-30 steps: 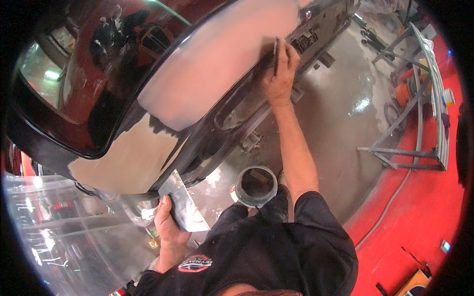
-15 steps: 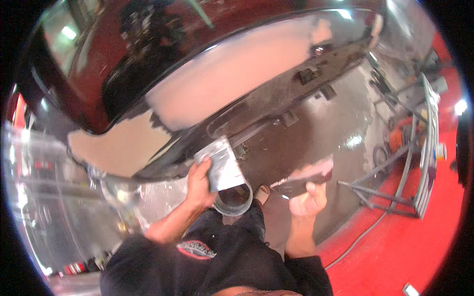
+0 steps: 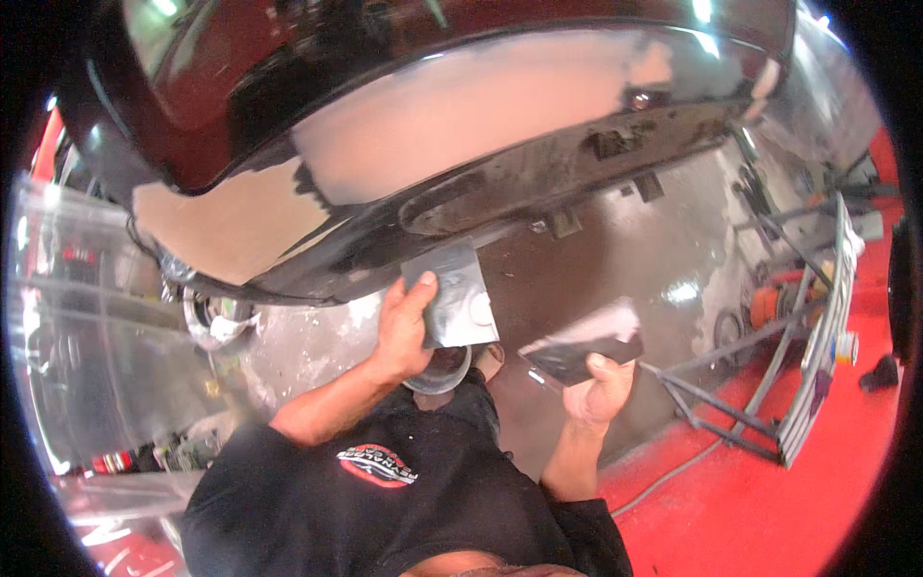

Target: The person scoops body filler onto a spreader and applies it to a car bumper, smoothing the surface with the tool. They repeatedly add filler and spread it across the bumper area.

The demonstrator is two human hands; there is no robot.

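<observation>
My left hand (image 3: 404, 332) holds a grey metal mixing board (image 3: 452, 296) with a dab of pale filler on it, just below the car body. My right hand (image 3: 598, 389) grips a flat metal spreader (image 3: 577, 351) smeared with pale filler, held level to the right of the board and apart from it. Above both hangs a dark red car panel (image 3: 288, 87) with broad pinkish-beige filler patches (image 3: 481, 120). A round open tin (image 3: 440, 370) sits on the floor under my left hand, partly hidden by the board.
The grey concrete floor (image 3: 615, 240) meets red painted floor (image 3: 769, 490) on the right. A metal stand frame (image 3: 812, 346) and a hose lie at the right. Clear plastic masking sheet (image 3: 87, 356) hangs at the left, beside a wheel hub (image 3: 216, 322).
My right hand has come down from the upper filler patch on the panel to below it. My left hand has raised the board toward the panel's lower edge.
</observation>
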